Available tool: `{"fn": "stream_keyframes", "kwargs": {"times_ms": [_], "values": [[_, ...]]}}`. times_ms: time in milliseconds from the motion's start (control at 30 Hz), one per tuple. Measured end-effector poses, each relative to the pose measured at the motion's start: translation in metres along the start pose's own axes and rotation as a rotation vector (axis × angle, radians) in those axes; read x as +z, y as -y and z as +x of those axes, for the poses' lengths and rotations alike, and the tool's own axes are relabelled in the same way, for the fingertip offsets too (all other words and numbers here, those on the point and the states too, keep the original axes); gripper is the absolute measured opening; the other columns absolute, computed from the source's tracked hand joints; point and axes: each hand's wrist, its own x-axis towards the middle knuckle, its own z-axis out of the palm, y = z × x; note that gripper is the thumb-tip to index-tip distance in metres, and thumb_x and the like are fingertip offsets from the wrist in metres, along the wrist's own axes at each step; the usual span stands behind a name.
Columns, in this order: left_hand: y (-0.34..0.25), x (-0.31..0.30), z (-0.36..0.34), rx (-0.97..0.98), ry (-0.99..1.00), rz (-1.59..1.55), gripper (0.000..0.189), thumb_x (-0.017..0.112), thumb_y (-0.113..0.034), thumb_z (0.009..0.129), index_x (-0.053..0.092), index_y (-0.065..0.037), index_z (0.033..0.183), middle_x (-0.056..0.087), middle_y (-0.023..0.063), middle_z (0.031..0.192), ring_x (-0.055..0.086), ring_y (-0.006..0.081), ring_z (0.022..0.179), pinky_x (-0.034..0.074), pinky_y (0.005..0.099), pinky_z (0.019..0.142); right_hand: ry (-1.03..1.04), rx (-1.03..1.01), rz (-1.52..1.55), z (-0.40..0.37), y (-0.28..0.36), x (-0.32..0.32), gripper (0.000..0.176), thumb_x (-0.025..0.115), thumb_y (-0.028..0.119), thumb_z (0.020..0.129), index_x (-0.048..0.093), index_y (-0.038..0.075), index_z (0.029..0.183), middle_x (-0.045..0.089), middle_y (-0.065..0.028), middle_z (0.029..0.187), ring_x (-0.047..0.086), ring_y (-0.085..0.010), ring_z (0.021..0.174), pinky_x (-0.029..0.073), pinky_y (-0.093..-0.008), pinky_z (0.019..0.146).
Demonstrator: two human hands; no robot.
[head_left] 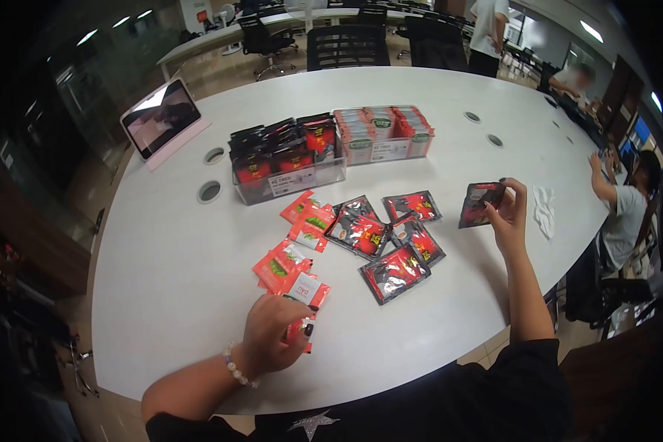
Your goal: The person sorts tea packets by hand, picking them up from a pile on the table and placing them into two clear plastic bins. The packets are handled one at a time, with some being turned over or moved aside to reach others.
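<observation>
My right hand (510,214) is raised over the right side of the table, pinching a black and red sachet (477,200) between thumb and fingers. Near the front edge my left hand (274,333), with a beaded bracelet at its wrist, is curled around a red sachet (296,331) that it partly hides. Other red sachets (278,265) lie in a staggered row beyond the left hand. To their right, several black and red sachets (396,274) lie loosely, some overlapping.
A clear bin of black sachets (254,193) stands beside a clear bin of pink-red sachets (387,151). A tablet in a pink case (162,118) stands at the far left. A crumpled white tissue (544,211) lies right. Cable holes dot the white table (162,295). People sit at right.
</observation>
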Motion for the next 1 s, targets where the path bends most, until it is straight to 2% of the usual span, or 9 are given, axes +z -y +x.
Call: {"fn": "stream_keyframes", "kwargs": {"times_ms": [67,167,300,500,533,567,733,867,1000], "values": [[-0.001,-0.001,0.0,0.012,-0.014,-0.021,0.036,0.062,-0.002,0.071,0.052,-0.008,0.104,0.063,0.0072,0.092,0.059,0.0251,0.076,0.044,0.0369,0.067,-0.046,-0.134,-0.069,0.012,-0.009,0.012,0.045,0.062,-0.008,0.08,0.037,0.009,0.113,0.049,-0.0067,0.1,0.053,-0.0117,0.088,0.045,-0.0267,0.079],[-0.001,-0.003,-0.001,0.019,-0.01,-0.031,0.036,0.062,-0.002,0.07,0.052,-0.008,0.104,0.064,0.0069,0.094,0.059,0.0246,0.077,0.044,0.0367,0.067,-0.006,-0.073,0.021,0.044,-0.004,0.049,0.044,0.063,-0.006,0.08,0.036,0.009,0.112,0.048,-0.0064,0.098,0.054,-0.0123,0.091,0.043,-0.0263,0.079],[-0.003,-0.003,0.0,0.021,-0.003,-0.021,0.035,0.062,-0.002,0.07,0.052,-0.008,0.103,0.064,0.0063,0.094,0.059,0.0241,0.078,0.044,0.0367,0.067,0.057,-0.121,0.419,0.108,0.005,0.135,0.047,0.063,-0.003,0.082,0.037,0.01,0.118,0.055,-0.0093,0.102,0.056,-0.013,0.093,0.047,-0.0257,0.072],[-0.001,-0.003,-0.001,0.052,-0.02,0.032,0.038,0.064,-0.003,0.069,0.053,-0.009,0.105,0.064,0.0058,0.094,0.06,0.023,0.078,0.045,0.0366,0.067,0.404,-0.152,-0.299,0.165,-0.021,0.218,0.036,0.063,-0.001,0.079,0.054,0.008,0.113,0.065,-0.0097,0.097,0.062,-0.0169,0.093,0.049,-0.0293,0.078],[0.0,-0.002,-0.002,0.055,-0.021,0.033,0.039,0.065,-0.003,0.068,0.054,-0.009,0.106,0.064,0.0058,0.093,0.06,0.0228,0.079,0.045,0.0364,0.067,0.435,-0.295,-0.369,0.169,-0.032,0.227,0.033,0.062,-0.002,0.078,0.057,0.008,0.109,0.065,-0.0101,0.097,0.064,-0.0216,0.093,0.049,-0.0329,0.079],[0.0,-0.003,-0.002,0.052,-0.012,0.024,0.039,0.065,-0.003,0.068,0.054,-0.009,0.106,0.064,0.0058,0.093,0.06,0.0228,0.079,0.045,0.0363,0.067,0.46,-0.252,-0.508,0.169,-0.043,0.228,0.031,0.064,0.002,0.076,0.058,0.007,0.106,0.064,-0.0105,0.094,0.063,-0.0267,0.091,0.048,-0.0358,0.08],[0.002,-0.005,-0.001,0.003,0.015,-0.046,0.04,0.065,-0.002,0.067,0.055,-0.009,0.105,0.064,0.0065,0.091,0.059,0.0231,0.077,0.045,0.0362,0.067,0.454,-0.62,-0.962,0.157,-0.046,0.228,0.035,0.069,0.015,0.072,0.059,0.011,0.105,0.057,-0.0055,0.102,0.054,-0.024,0.102,0.043,-0.0393,0.082],[0.004,-0.007,-0.001,-0.02,0.017,-0.069,0.041,0.064,0.0,0.066,0.054,-0.008,0.105,0.063,0.007,0.091,0.059,0.0239,0.076,0.045,0.0363,0.066,0.262,-0.653,-0.918,0.148,-0.017,0.221,0.03,0.071,0.022,0.072,0.061,0.013,0.099,0.055,-0.0043,0.102,0.052,-0.0244,0.101,0.041,-0.0378,0.084],[0.007,-0.006,-0.005,-0.028,0.018,-0.038,0.041,0.064,0.0,0.067,0.053,-0.008,0.105,0.062,0.0076,0.092,0.059,0.0246,0.076,0.045,0.0366,0.066,0.582,-0.398,-0.79,0.144,0.032,0.195,0.043,0.074,0.026,0.072,0.06,0.01,0.109,0.059,-0.0072,0.096,0.058,-0.0271,0.093,0.047,-0.0369,0.078]]}}
